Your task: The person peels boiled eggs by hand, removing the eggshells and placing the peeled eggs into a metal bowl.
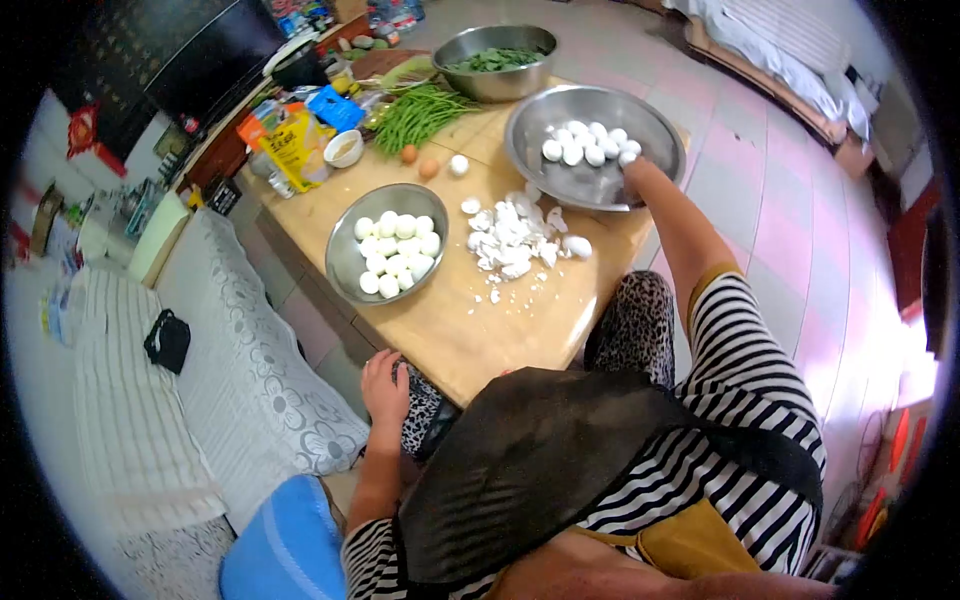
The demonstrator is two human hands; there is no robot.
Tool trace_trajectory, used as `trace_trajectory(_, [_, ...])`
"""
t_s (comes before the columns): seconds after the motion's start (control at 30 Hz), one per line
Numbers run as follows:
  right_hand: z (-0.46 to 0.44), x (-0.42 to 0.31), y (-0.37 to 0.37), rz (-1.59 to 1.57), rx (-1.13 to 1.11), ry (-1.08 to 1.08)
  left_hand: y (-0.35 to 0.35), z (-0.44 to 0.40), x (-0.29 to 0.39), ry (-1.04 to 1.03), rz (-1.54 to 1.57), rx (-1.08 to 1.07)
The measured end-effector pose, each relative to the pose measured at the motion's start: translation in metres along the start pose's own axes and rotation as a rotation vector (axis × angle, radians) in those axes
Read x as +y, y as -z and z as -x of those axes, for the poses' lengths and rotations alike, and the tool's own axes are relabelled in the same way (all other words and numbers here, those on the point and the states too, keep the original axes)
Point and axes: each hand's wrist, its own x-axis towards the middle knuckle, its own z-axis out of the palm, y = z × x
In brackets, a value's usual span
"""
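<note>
- Head view: the right hand (631,172) is down inside the big steel bowl (595,189) at the far right corner of the desk (450,350), right beside a bunch of white eggs (573,153). So I'd call this the reaching-in step.
- Can't tell what the right fingers are up to, tbh. They're mostly hidden and tiny in the shot, so wide, narrow or already on an egg is anyone's guess.
- Left hand (385,388) is off the desk, resting by the patterned trouser leg (421,410). Its fingers are loosely spread, with no egg in them that I can see.
- The smaller steel bowl (341,252), nearer the left side, holds a pile of smooth, pale eggs (399,249). They look shelled to me, but that's just my read.
- Between the two bowls there's a messy heap of broken shell (512,236), with one loose white egg (577,246) at its right edge.
- Further back sit two brown eggs (429,168) and another white one, then the long green veg (420,115) and a bowl of leafy greens (497,60).
- As for what lifting an egg out of there calls for: imo a light pinch around just one, since they're packed close and look smooth enough to roll. Clearing the bowl's rim matters too.
</note>
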Motion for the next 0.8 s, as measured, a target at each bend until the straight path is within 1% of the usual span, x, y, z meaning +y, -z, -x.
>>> trace_trajectory(0.03, [-0.007, 0.004, -0.011, 0.014, 0.011, 0.016, 0.001, 0.000, 0.000, -0.004, 0.003, -0.017])
trace_trajectory(0.07, [-0.017, 0.008, -0.024, -0.065, 0.150, -0.009, 0.000, 0.000, 0.000, 0.014, 0.009, -0.004])
trace_trajectory(0.1, [-0.013, 0.004, -0.022, -0.146, 0.287, -0.032, 0.000, 0.000, -0.001, -0.011, 0.005, 0.002])
trace_trajectory(0.13, [-0.010, 0.001, -0.018, -0.134, 0.292, -0.016, 0.000, -0.001, -0.002, -0.035, -0.001, 0.005])
trace_trajectory(0.23, [0.007, -0.001, 0.003, -0.169, -0.106, 0.089, 0.001, -0.003, -0.002, -0.041, 0.021, -0.003])
trace_trajectory(0.27, [0.009, -0.006, 0.007, -0.151, -0.115, 0.097, 0.000, -0.003, -0.003, -0.021, 0.027, -0.005])
trace_trajectory(0.33, [0.009, -0.010, 0.002, -0.051, 0.106, 0.323, -0.002, -0.001, -0.005, -0.054, -0.025, 0.029])
trace_trajectory(0.37, [-0.020, -0.005, -0.015, -0.072, 0.379, 0.368, -0.001, -0.003, -0.007, -0.057, -0.004, 0.027])
trace_trajectory(0.4, [0.007, -0.017, 0.012, -0.413, 0.308, 0.266, -0.001, -0.002, -0.008, -0.059, 0.019, 0.017])
trace_trajectory(0.43, [0.014, -0.027, 0.017, -0.648, 0.445, 0.236, 0.000, -0.004, -0.008, -0.041, 0.008, -0.005])
trace_trajectory(0.47, [0.028, -0.036, 0.032, -0.874, 0.382, 0.333, 0.000, -0.002, -0.008, -0.023, 0.001, -0.029])
trace_trajectory(0.5, [0.062, -0.048, 0.049, -1.046, 0.413, 0.437, -0.001, 0.000, -0.005, -0.007, 0.020, -0.068])
trace_trajectory(0.53, [0.094, -0.063, 0.058, -1.229, 0.456, 0.550, 0.000, -0.002, -0.003, -0.002, 0.017, -0.051])
trace_trajectory(0.57, [0.117, -0.070, 0.053, -1.223, 0.445, 0.537, 0.001, -0.002, -0.003, -0.002, 0.008, -0.026])
trace_trajectory(0.6, [0.139, -0.077, 0.051, -1.270, 0.482, 0.594, 0.000, -0.001, -0.002, -0.001, 0.013, -0.027])
trace_trajectory(0.63, [0.159, -0.084, 0.050, -1.317, 0.525, 0.659, 0.000, -0.002, -0.001, -0.011, 0.000, -0.011])
trace_trajectory(0.67, [0.178, -0.091, 0.039, -1.377, 0.522, 0.786, 0.001, -0.003, -0.001, -0.020, -0.015, 0.003])
trace_trajectory(0.7, [0.203, -0.100, 0.026, -1.435, 0.495, 0.780, 0.001, -0.003, 0.000, -0.018, -0.013, 0.006])
trace_trajectory(0.73, [0.218, -0.105, 0.009, -1.423, 0.442, 0.767, 0.002, -0.003, 0.002, 0.000, -0.011, 0.001])
trace_trajectory(0.8, [0.248, -0.118, -0.018, -1.252, 0.418, 0.727, 0.001, -0.001, 0.004, 0.028, -0.007, -0.005])
